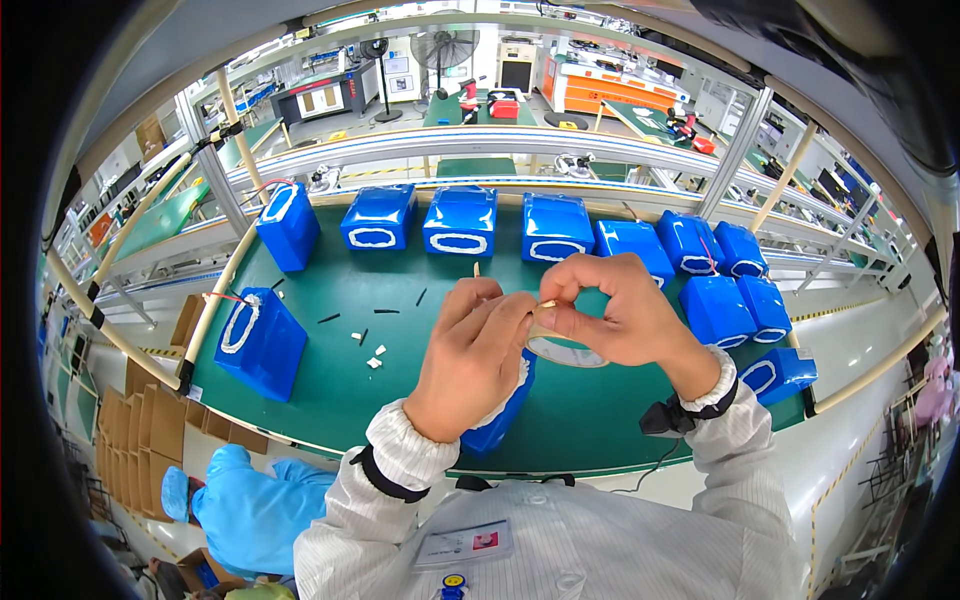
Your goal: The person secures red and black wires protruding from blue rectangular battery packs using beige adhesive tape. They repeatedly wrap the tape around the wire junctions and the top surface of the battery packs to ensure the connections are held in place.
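Upper-frame blue packs [460,215] already wear white borders [459,253]; work at centre seems unfinished: right hand [630,315] pinches a small tan piece [547,304], left hand [462,350] meets it, grip unclear.

From my end I count twelve blue wrapped packs [378,217] on one green bench [330,370], with four short black strips [386,311] and at least three white scraps [376,362]. I see two hands, one left hand [465,360] and one right hand [640,315], one tape roll [565,352], one small tan piece [547,304], two black wristbands [390,478], one badge [463,545] and two standing fans [443,50].
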Available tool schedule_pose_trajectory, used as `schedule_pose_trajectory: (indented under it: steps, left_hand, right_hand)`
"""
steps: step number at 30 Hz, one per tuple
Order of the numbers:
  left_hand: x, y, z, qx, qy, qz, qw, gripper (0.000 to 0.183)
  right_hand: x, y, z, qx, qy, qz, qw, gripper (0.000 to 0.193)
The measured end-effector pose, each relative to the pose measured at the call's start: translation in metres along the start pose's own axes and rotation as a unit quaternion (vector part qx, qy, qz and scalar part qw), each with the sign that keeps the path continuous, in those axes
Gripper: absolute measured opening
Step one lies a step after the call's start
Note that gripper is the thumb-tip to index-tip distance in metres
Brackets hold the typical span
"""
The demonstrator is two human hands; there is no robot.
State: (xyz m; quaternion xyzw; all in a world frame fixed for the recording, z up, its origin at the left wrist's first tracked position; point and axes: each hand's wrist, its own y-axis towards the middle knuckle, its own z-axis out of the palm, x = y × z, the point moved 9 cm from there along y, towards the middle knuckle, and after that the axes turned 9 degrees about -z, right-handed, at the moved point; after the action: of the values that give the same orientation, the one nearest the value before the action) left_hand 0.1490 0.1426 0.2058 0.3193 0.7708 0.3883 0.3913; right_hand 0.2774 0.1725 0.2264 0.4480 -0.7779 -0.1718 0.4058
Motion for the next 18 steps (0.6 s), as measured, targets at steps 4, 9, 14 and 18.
schedule_pose_trajectory:
  steps: [4, 9, 14, 18]
  left_hand:
    - [0.009, -0.002, -0.001, 0.010, -0.081, -0.070, 0.994, 0.014]
    - [0.011, -0.001, 0.003, 0.058, -0.130, -0.074, 0.987, 0.013]
    - [0.009, 0.002, 0.003, 0.082, -0.122, -0.088, 0.985, 0.018]
    - [0.006, 0.000, 0.001, 0.041, -0.045, -0.050, 0.997, 0.020]
  right_hand:
    - [0.014, 0.004, -0.001, -0.010, -0.046, -0.066, 0.997, 0.016]
    - [0.018, 0.000, -0.002, 0.015, -0.077, -0.112, 0.991, 0.017]
    - [0.018, 0.001, -0.003, 0.009, -0.099, -0.123, 0.987, 0.014]
    - [0.009, -0.001, -0.002, 0.006, -0.055, -0.066, 0.996, 0.016]
